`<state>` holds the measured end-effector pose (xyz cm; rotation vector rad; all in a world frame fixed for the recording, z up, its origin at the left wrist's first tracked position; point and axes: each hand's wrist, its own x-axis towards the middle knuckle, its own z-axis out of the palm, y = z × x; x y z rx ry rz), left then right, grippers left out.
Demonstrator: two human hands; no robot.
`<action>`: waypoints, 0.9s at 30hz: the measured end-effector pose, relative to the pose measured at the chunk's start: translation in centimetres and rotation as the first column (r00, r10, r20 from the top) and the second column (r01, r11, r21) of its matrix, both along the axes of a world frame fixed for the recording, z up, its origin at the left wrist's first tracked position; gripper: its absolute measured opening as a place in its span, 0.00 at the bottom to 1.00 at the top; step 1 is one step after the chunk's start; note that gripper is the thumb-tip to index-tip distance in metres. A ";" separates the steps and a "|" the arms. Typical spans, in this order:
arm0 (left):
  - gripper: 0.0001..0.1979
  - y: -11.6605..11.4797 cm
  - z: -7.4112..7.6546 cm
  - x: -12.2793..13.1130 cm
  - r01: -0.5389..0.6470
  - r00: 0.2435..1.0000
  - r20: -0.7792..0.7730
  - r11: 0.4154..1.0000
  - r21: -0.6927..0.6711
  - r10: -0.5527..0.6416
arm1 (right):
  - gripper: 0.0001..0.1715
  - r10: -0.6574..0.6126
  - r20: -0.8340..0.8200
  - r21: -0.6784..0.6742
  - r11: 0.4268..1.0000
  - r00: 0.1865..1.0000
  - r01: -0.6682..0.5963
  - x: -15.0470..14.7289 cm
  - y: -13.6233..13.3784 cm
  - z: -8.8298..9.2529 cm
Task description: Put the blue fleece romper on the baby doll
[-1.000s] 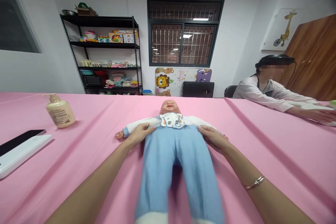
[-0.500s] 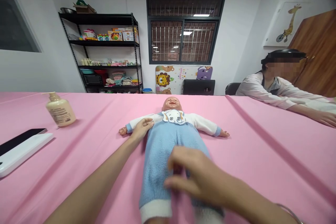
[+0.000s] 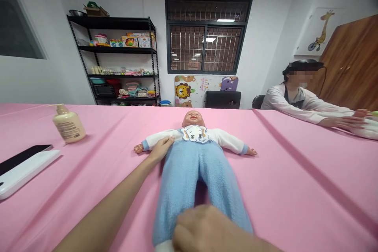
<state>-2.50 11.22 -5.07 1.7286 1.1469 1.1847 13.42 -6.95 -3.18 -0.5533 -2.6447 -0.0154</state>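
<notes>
Middle of the pink tablecloth (image 3: 295, 189), there's one baby doll (image 3: 189, 161) face up, head at the far end, legs pointing near, both arms spread. Two hands on the job: left hand (image 3: 161, 147) sits against the left side of its chest, thumb and fingers bent close together, can't tell if it's actually pinching fabric. Right hand (image 3: 201, 228) is a blurry, mostly curled fist over the lower legs at the near edge of view; can't tell what's in it, if anything.

Doll's head is close to the table's far edge. Wide stretch of cloth to the right, running to one co-worker (image 3: 283, 96). Left side has one pump bottle (image 3: 68, 126) (opaque, no clue how full) and two flat slabs side by side, one black phone (image 3: 22, 157), one white device (image 3: 29, 173). Far left, one black rack (image 3: 118, 49); up top, one metal bowl (image 3: 77, 13) plus one cardboard box (image 3: 96, 10) with something green poking out.
</notes>
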 end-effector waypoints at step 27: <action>0.12 -0.6 0.0 -0.2 -0.063 0.922 -0.375 0.992 0.107 0.099 | 0.27 -0.792 -0.249 -0.712 0.540 0.558 0.449 11.3 15.6 -4.2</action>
